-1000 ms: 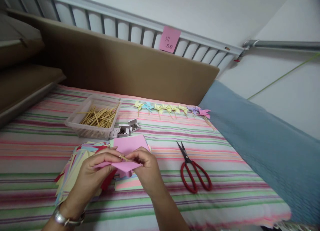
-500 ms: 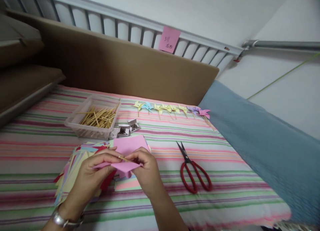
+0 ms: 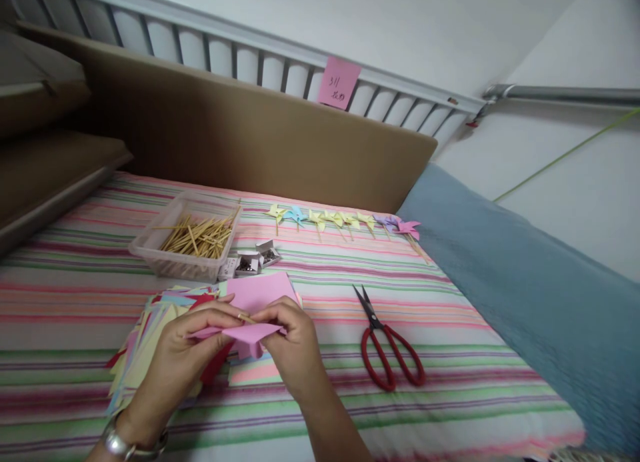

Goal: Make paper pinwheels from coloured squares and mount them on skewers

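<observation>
Between my two hands is a pink paper pinwheel (image 3: 253, 333), with a thin wooden stick (image 3: 247, 318) lying against its upper side. My left hand (image 3: 197, 332) pinches the paper and the stick's left end between thumb and fingers. From the other side my right hand (image 3: 290, 329) is closed on the stick and the paper's right edge. Fingers hide where stick and paper meet. Just beyond them lies a stack of square paper sheets (image 3: 263, 289), a pink one on top. Coloured paper pieces (image 3: 145, 355) are heaped under and beside my left hand.
Red-handled scissors (image 3: 385, 342) lie partly open to the right. A plastic box (image 3: 150, 249) of wooden sticks stands back left, beside small boxes of pins (image 3: 247, 263). Finished pinwheels (image 3: 317, 220) line the back. A cardboard panel (image 3: 280, 142) rises behind the striped cloth (image 3: 450, 362).
Both hands stay nearly still around the pinwheel and stick, with only slight finger shifts. The view has tilted very slightly.
</observation>
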### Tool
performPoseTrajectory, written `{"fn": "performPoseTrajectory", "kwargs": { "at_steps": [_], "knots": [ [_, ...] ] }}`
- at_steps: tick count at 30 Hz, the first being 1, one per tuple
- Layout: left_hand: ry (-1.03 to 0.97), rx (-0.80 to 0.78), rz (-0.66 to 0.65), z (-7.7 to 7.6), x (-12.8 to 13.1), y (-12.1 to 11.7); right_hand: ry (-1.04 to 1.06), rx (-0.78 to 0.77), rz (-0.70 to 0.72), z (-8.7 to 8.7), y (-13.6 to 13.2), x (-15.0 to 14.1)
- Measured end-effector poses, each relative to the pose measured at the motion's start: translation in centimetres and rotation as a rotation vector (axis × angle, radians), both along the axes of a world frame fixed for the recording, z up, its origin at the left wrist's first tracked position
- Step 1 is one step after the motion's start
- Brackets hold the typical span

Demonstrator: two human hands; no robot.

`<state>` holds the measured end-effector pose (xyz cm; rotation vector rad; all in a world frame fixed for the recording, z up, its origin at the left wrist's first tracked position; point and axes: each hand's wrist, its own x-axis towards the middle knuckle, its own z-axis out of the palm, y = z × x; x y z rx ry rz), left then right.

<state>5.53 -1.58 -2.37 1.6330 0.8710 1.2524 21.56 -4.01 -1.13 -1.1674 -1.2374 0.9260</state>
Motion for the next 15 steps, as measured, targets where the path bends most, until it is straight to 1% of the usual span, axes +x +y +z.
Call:
{"fn": "performPoseTrajectory", "kwargs": {
  "at_steps": [5,15],
  "knots": [
    [-0.022,0.003,0.000,0.20,0.11,-0.09,0.051,-0.022,0.023,-0.35,0.00,-0.10],
    [-0.008,-0.009,0.008,0.35,0.04,-0.14,0.048,-0.019,0.015,-0.15,0.02,-0.24]
  ]
}}
